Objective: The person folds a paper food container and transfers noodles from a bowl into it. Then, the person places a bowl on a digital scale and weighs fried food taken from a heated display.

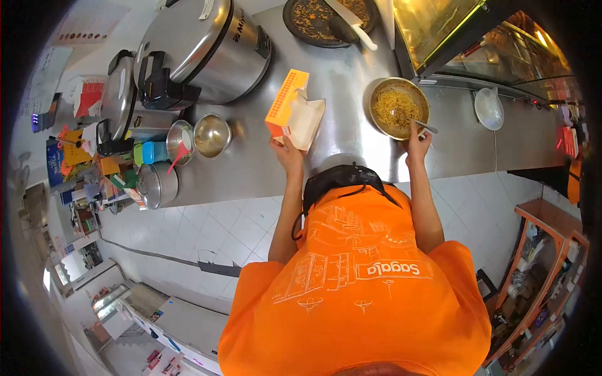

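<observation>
An orange cardboard box point(290, 103) with its pale inside showing is held at its near end by my left hand point(289, 155), above the steel counter. On the right, my right hand point(418, 143) is closed on the handle of a metal spoon point(427, 127) at the near rim of a round metal bowl point(374, 119). Yellow noodle-like food point(395, 105) lies in the bowl, and the spoon's head is hard to make out there.
A large steel cooker point(216, 56) and small metal bowls point(212, 136) stand at the left. A dark pan point(301, 39) with a knife point(351, 20) across it is at the back. A glass case point(439, 37) and a white bowl point(489, 109) are at the right.
</observation>
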{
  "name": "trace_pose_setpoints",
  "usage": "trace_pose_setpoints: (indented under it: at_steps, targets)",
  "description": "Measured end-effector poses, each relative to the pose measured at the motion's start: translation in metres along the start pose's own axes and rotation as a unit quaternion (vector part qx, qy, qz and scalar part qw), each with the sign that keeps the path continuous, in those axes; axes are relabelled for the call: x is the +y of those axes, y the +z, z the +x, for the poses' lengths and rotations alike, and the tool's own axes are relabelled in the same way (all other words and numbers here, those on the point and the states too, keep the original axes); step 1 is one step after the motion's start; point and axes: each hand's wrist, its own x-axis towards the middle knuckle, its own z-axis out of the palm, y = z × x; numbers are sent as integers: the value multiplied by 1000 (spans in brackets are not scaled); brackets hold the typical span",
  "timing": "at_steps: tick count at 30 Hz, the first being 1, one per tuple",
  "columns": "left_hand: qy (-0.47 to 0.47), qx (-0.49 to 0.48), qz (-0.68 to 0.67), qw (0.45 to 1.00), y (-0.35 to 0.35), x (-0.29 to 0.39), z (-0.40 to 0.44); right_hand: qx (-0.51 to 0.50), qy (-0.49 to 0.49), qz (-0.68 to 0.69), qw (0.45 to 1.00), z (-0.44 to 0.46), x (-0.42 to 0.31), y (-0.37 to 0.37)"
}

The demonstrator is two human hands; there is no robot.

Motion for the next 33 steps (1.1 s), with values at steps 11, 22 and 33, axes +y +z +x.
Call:
trace_pose_setpoints:
  at_steps: [11, 22, 33]
  targets:
    - [22, -14, 20, 999, 17, 23, -26, -71, -121, 51, 989, -21, -53, 19]
    - [128, -24, 94, 987, 30, 25, -30, -150, -178, -161, 959, -76, -123, -6]
    - [121, -107, 161, 974, 31, -67, 2, -244, -332, -418, 809, -151, -173, 113]
